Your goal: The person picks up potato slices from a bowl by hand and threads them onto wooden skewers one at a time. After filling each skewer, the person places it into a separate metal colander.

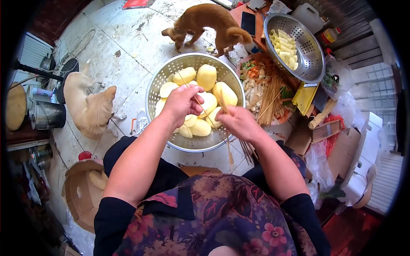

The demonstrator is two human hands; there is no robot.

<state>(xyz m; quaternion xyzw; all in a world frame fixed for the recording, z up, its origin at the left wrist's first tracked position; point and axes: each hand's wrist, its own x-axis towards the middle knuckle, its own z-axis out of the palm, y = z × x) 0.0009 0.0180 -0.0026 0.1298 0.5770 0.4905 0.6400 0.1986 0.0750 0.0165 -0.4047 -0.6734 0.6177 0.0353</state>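
1. Left hand (pixel 184 102): raised over the near-left part of the potatoes, forearm reaching in from the near left. Thumb and fingers pinch one thin stick (pixel 208 116), which slants from far left to near right. I cannot tell whether its far end touches a potato.
2. Right hand (pixel 238 122): lower and to the right, at the colander's near-right rim, wrist bent inward. Fingers are closed on several sticks (pixel 222 100); I cannot make out how many.
3. Peeled potatoes (pixel 206 77): heaped whole in the large metal colander (pixel 154 96), under and beyond both hands.
4. Right of the colander I log a heap of scraps (pixel 255 81) with a loose bundle of skewers (pixel 269 100) lying on it.
5. Far right: a second colander (pixel 308 55) holding cut pieces (pixel 284 46); a dark phone (pixel 248 23) just left of it.
6. Surface: pale tiled floor (pixel 132 42), stained and littered.
7. Room: brown dog (pixel 211 19) standing beyond the colander, head lowered; pale dog (pixel 92 102) to the left. Metal pail (pixel 48 115) farther left; open cardboard box (pixel 74 187) near left.
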